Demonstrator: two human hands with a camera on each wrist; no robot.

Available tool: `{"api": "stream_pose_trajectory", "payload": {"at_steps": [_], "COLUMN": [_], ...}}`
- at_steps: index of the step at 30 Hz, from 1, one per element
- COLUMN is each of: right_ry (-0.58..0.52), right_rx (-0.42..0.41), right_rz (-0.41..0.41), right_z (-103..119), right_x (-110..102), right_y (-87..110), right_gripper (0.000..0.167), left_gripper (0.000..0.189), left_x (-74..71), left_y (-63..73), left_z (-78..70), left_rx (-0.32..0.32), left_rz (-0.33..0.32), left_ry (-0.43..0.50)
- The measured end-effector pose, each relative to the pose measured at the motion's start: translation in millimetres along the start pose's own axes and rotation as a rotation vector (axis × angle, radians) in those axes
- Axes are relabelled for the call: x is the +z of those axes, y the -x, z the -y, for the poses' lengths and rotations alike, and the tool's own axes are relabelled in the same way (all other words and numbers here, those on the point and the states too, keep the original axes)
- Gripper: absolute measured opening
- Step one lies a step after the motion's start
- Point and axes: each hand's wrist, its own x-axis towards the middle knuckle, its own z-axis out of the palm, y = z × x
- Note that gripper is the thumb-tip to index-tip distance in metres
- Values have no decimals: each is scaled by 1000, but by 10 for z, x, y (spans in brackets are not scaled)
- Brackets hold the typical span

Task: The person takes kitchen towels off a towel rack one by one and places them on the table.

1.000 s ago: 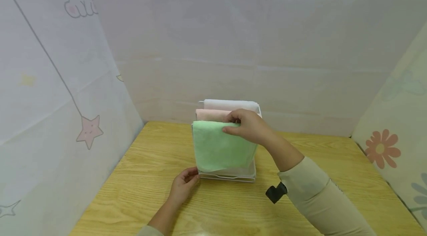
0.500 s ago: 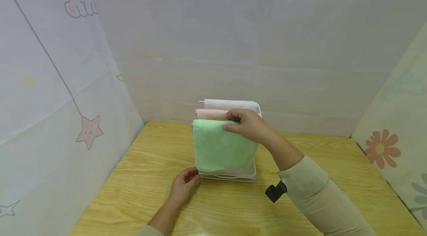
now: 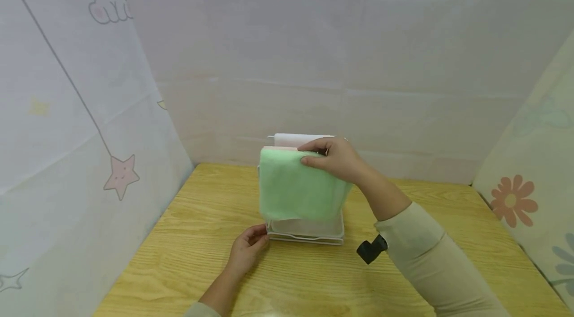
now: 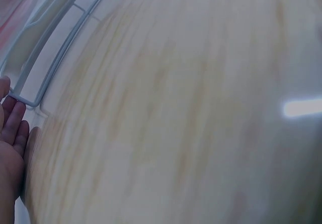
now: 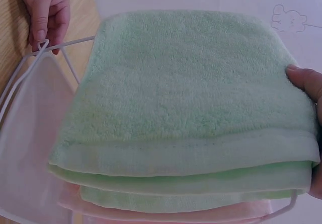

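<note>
Your left hand (image 3: 246, 249) grips a corner of the rack (image 3: 309, 229), so, up and right of it, ease the green towel (image 3: 298, 185) gently upward in your right hand (image 3: 335, 158)'s pinch, ideally without dragging the pink towel (image 5: 241, 212) just behind your fingers or the white towel (image 3: 298, 140) farther back.

Setting: indoor tabletop nook, screened on three sides; home or studio uncertain, little of the wider room being visible. Evidence: wood-grain table (image 3: 179, 257); creased pale back sheet (image 3: 269, 58); left sheet (image 3: 49, 167) printed with pink star (image 3: 121, 176); right sheet (image 3: 538, 152), orange flower (image 3: 513, 200). Household wares: green towel (image 3: 296, 187), white wire rack (image 3: 314, 241).
</note>
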Motion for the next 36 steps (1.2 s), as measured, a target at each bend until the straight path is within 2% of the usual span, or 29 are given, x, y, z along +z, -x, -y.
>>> {"api": "stream_pose_trajectory", "payload": {"at_steps": [5,16,29,36], "right_ry": [-7,-18,20,-27], "right_rx": [7,26,35,-4], "right_rz": [-2,-25,-130,-191], "right_z": [50,217,456,536], "right_x": [-101,-346,-631,-765], "right_y": [-12,-5,-5,25], "right_gripper": [27,28,29,28], "left_gripper": [30,31,31,31], "left_x": [9,-11,-23,-19], "left_y": [-7,20,11,10], "left_z": [1,-31,-18,-5], "left_rx": [16,-13,2,-2], "left_rz": [3,11,8,7], "left_ry": [-2,-32,-8,-5]}}
